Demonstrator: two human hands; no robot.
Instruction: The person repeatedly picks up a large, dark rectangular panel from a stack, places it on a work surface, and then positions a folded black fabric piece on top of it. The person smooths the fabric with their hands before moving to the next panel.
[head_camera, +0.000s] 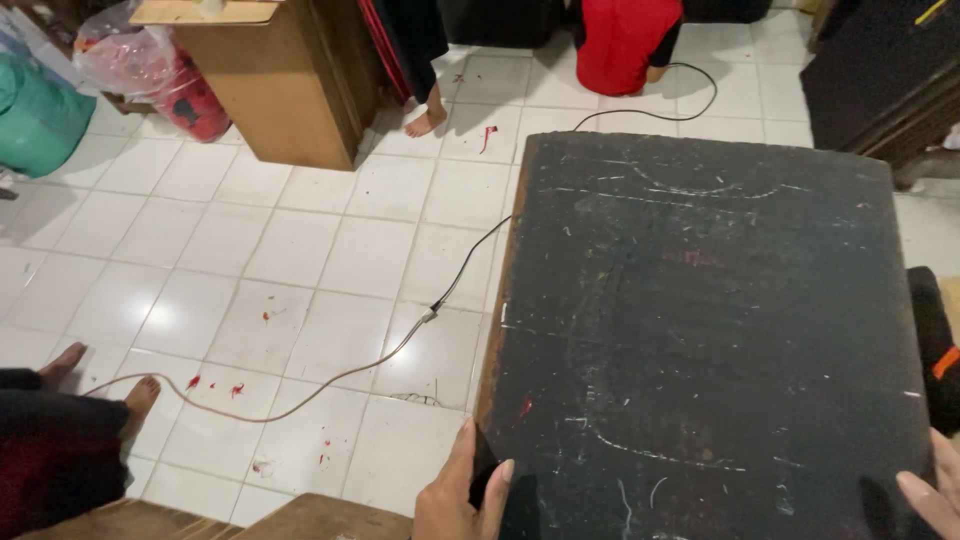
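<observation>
1 head cam, looks steeply down, close over black tabletop (700, 320); tiled floor (230, 250) further off.

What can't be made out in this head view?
- Right hand: mostly cut off by the frame's right and bottom edges.
- Left hand: wrist cut off at the bottom; grip underneath the black board hidden.
- Person in red: cut off by the top edge.
- Cable: far end hidden behind them.
</observation>
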